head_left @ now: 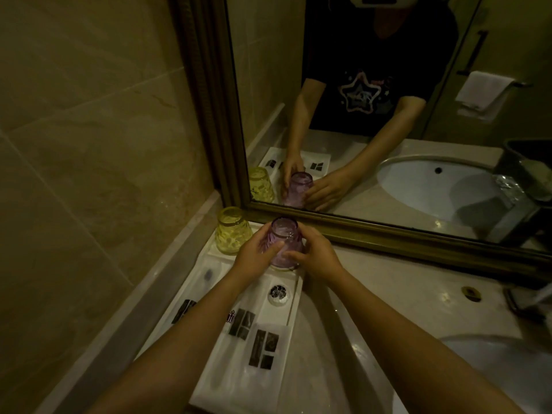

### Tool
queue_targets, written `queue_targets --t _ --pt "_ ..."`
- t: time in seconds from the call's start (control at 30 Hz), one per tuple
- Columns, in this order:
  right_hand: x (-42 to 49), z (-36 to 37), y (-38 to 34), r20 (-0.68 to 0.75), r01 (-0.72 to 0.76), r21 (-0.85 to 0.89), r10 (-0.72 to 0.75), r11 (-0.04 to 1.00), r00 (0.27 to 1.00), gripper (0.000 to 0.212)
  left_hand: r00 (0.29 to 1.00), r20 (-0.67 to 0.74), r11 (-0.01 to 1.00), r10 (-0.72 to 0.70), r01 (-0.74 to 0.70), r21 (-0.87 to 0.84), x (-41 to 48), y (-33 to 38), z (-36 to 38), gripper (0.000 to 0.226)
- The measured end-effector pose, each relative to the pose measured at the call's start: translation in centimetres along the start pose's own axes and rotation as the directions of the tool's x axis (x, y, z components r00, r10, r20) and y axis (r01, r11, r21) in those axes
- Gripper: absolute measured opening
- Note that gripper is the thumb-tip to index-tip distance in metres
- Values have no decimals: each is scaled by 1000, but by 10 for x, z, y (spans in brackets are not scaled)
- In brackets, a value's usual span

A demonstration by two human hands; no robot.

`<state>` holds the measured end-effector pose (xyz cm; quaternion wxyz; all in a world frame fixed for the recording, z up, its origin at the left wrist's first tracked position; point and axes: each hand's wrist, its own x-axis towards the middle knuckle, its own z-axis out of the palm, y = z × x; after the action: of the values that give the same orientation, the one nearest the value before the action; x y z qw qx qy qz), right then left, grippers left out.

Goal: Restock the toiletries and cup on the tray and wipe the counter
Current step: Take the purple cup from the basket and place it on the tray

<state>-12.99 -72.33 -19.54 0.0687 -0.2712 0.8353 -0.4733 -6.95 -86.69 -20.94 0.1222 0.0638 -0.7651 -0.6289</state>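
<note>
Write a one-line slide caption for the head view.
Both hands, left and right, set an inverted purple glass cup on the white tray beside an inverted yellow glass cup.

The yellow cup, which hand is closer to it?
Left. The left hand grips the purple cup right beside the yellow cup; the right hand is on the purple cup's far side.

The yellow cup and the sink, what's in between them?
In the head view, between the yellow cup and the sink sits the purple cup, upside down on the tray, held by the left hand and right hand, then bare counter.
</note>
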Motion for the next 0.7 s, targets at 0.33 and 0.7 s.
queue_targets --t 0.33,0.7 --pt "-4 1 1 27 -9 -29 10 1000 1000 69 1000 4 999 -5 5 37 -8 4 -2 45" --pt "-3 1 -1 63 -44 -9 45 999 997 73 998 54 998 -31 28 62 -5 3 -2 51"
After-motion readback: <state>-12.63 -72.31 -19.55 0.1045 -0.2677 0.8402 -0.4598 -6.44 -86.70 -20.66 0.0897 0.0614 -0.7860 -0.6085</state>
